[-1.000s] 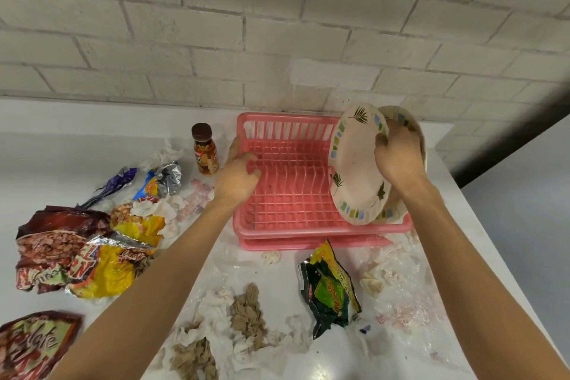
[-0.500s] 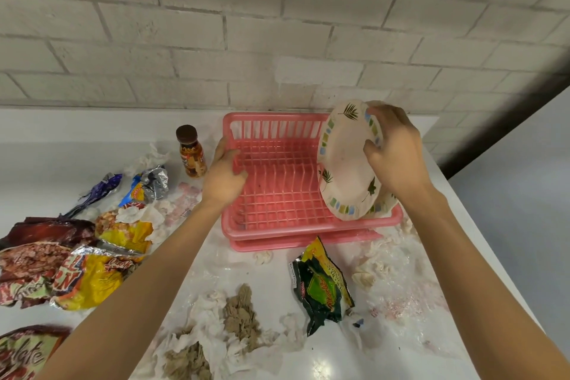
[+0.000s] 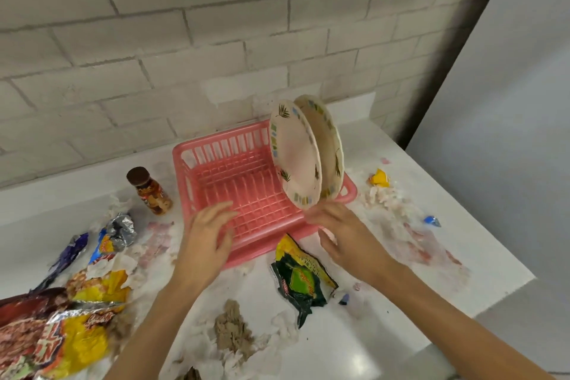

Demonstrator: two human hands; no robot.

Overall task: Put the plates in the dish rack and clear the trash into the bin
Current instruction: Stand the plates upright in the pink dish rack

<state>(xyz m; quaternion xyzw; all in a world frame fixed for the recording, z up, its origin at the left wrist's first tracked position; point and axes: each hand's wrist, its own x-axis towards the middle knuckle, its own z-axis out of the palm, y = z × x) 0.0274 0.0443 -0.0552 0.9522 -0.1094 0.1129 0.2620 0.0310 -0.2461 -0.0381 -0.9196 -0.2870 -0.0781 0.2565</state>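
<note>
A person stands at a white counter (image 3: 385, 311) against a pale brick wall, seen from above their own arms. Two patterned plates, the front plate (image 3: 296, 160) and the back plate (image 3: 330, 145), stand on edge side by side in the right end of a pink dish rack (image 3: 228, 145), both leaning a little. The left hand (image 3: 206, 241) hovers over the rack's near left corner with fingers spread and holding nothing; whether it touches the rim is unclear. The right hand (image 3: 342, 237), slightly blurred, is just below the front plate's lower edge, fingers stretched out and empty. The plates appear done, so the trash is likely next. A green snack packet (image 3: 300, 278) lies just in front of the rack, crumpled tissues (image 3: 233, 330) nearer the person, and a heap of foil wrappers (image 3: 61, 339) at the far left, beyond a brown-capped jar (image 3: 149, 191). No bin is in view. It would help to bunch the tissues inside a wrapper, gather with both hands, and keep sleeves and elbows off the rack so the leaning plates do not tip.
</note>
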